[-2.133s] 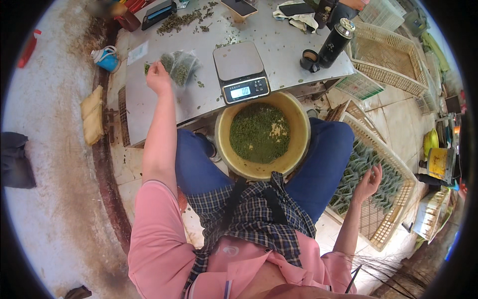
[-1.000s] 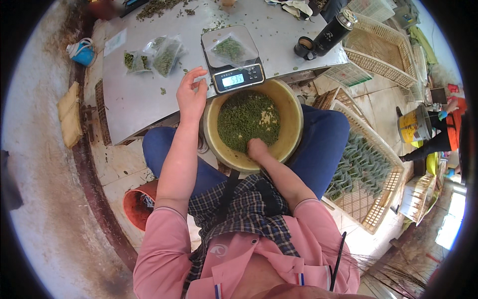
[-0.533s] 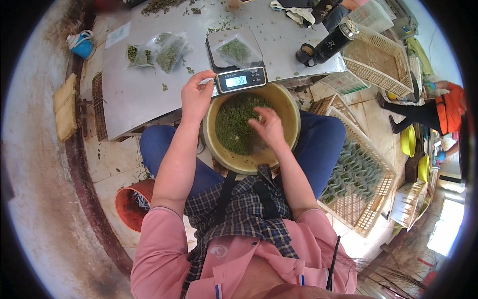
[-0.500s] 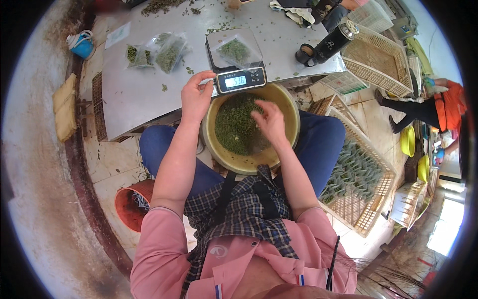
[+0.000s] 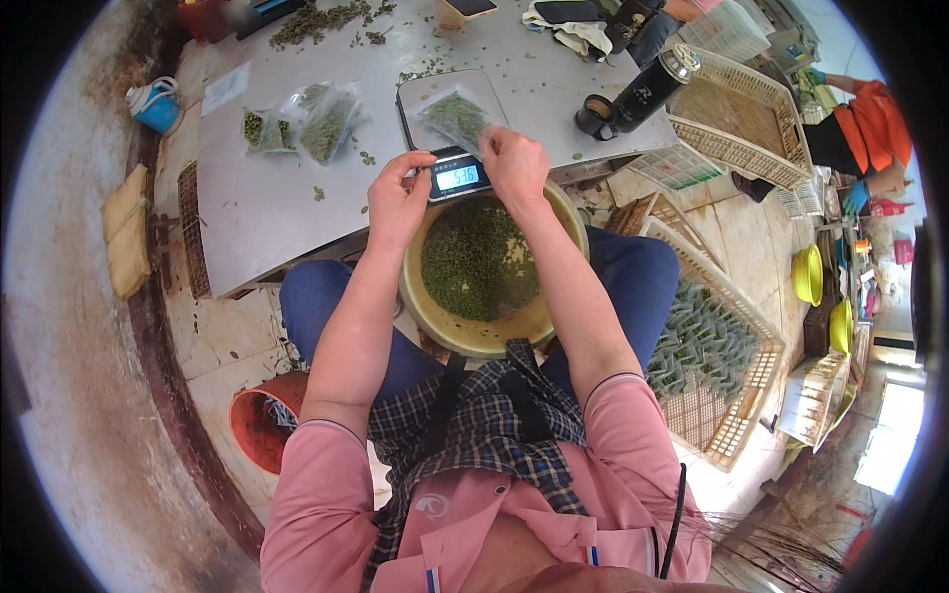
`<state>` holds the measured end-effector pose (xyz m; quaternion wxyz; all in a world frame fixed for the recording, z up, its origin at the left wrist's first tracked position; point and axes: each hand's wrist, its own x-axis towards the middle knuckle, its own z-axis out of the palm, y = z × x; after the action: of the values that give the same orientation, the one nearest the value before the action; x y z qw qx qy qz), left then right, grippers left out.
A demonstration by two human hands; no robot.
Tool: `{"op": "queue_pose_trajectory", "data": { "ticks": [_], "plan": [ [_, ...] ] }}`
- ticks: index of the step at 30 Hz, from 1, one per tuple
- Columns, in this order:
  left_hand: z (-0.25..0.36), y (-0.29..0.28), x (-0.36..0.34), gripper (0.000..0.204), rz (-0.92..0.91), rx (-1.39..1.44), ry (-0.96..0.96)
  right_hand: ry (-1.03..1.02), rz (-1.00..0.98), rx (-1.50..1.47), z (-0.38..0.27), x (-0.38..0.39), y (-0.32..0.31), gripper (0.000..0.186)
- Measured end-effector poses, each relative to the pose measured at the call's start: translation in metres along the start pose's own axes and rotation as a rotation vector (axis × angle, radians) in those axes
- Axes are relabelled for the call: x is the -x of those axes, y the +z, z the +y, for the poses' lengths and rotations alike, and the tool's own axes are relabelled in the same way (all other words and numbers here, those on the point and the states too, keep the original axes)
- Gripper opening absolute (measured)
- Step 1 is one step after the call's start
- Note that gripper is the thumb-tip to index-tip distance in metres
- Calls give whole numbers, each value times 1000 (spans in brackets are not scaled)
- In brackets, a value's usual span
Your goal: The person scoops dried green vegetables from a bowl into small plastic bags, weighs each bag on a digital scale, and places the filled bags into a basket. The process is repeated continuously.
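A clear plastic bag (image 5: 456, 117) with green plant bits inside lies on a flat digital scale (image 5: 407, 99), whose display is lit. My right hand (image 5: 518, 170) is closed at the bag's near right corner, fingertips pinched on the plastic. Beside the display's left edge, my left hand (image 5: 397, 196) has its thumb and fingers pinched together; whatever they hold, if anything, is hidden. Below both hands, between my knees, a yellowish round basin (image 5: 420, 314) holds loose green plant bits (image 5: 465, 267).
Several filled bags (image 5: 328, 128) lie left on the metal table (image 5: 267, 208). A black flask (image 5: 647, 94) stands at the table's right. Filled packets (image 5: 702, 341) lie in a plastic crate (image 5: 707, 435) at right. A red bucket (image 5: 259, 430) stands lower left. Another person (image 5: 870, 128) is far right.
My right hand has moved up from over the basin to the bag on the scale. My left hand's fingers have drawn into a pinch beside the scale. The display reading has changed.
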<state>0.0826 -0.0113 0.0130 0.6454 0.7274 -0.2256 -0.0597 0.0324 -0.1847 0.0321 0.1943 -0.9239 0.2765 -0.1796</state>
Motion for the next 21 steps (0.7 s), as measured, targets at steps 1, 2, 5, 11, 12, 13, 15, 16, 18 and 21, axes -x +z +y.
{"op": "queue_pose_trajectory", "data": {
  "ticks": [1,2,5,11,12,13,15,16,18,21],
  "plan": [
    [0,0,-1,17,14,-6,29,11,-15,-16,-2,2,-2,27],
    [0,0,-1,17,16,-1,23,22,-29,-33,-3,6,-4,26],
    [2,5,-2,17,20,2,29,-25,-8,-27,2,5,1,23],
    [5,10,-7,26,4,-88,99,-140,115,-110,9,7,5,21],
    [10,11,-9,29,8,-162,172,-128,140,-164,10,9,4,21],
    [15,14,-12,33,12,-236,244,-134,139,-191,11,10,3,19],
    [29,24,-19,38,25,-386,438,-147,137,-245,11,11,0,17],
    [33,28,-23,41,32,-461,535,-155,116,-247,8,11,-2,16],
    [22,35,-28,40,16,-545,573,-177,74,-249,2,11,-7,14],
    [4,44,-36,38,7,-580,617,-218,66,-208,0,11,-15,11]
  ]
}}
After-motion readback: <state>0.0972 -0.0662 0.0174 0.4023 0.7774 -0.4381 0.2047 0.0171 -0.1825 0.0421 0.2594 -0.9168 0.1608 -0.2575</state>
